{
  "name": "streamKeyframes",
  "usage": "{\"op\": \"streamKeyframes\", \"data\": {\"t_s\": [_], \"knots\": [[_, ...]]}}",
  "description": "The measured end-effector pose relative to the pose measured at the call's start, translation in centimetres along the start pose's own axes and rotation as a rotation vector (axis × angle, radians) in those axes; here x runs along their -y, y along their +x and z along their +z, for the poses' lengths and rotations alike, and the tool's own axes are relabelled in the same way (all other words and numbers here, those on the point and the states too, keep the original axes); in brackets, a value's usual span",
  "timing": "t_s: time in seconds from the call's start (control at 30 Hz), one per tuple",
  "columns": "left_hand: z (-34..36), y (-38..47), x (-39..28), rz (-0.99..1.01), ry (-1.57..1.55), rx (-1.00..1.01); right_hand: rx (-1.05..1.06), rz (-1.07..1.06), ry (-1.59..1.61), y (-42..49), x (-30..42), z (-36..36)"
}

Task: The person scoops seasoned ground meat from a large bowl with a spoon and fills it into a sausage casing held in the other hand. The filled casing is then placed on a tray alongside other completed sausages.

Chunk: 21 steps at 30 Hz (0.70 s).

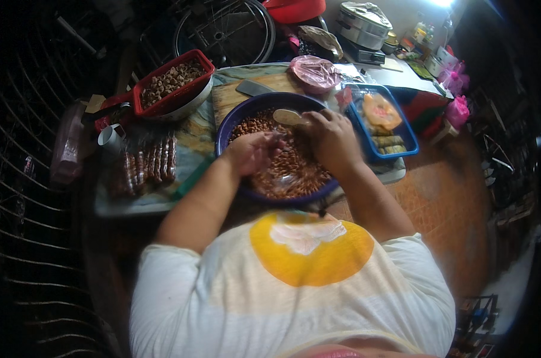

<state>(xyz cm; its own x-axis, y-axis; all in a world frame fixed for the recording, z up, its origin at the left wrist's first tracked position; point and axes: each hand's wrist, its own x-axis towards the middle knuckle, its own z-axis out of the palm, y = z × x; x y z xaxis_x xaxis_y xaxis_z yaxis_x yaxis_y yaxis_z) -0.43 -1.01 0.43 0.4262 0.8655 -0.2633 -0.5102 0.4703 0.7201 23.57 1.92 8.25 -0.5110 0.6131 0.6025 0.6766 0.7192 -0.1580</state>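
Observation:
A purple basin (pixel 223 134) full of peanuts (pixel 297 170) stands at the table's front edge. Over its right side, my right hand (pixel 331 134) is closed on a pale spoon (pixel 287 117), whose rounded end points left. My left hand (pixel 257 152) is over the left part of the peanuts, palm partly turned up, with what looks like a thin clear plastic bag at its fingertips; the bag is hard to make out. Left of the basin lie several slim clear bags packed with peanuts (pixel 152 161).
A red basket (pixel 138 99) of brownish pieces rests on a white bowl at the back left, near a white mug (pixel 109 136). Behind the basin are a cutting board (pixel 225 96), a cleaver blade (pixel 252 87) and a pink plastic bag (pixel 315 74). A blue basket (pixel 409 150) stands right.

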Motion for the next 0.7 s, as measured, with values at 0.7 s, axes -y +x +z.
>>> {"op": "streamKeyframes", "data": {"t_s": [0.7], "knots": [[0.5,0.8,0.7,0.077,0.147,-0.036,0.378,0.194,0.326,2.6,1.4,2.2]]}}
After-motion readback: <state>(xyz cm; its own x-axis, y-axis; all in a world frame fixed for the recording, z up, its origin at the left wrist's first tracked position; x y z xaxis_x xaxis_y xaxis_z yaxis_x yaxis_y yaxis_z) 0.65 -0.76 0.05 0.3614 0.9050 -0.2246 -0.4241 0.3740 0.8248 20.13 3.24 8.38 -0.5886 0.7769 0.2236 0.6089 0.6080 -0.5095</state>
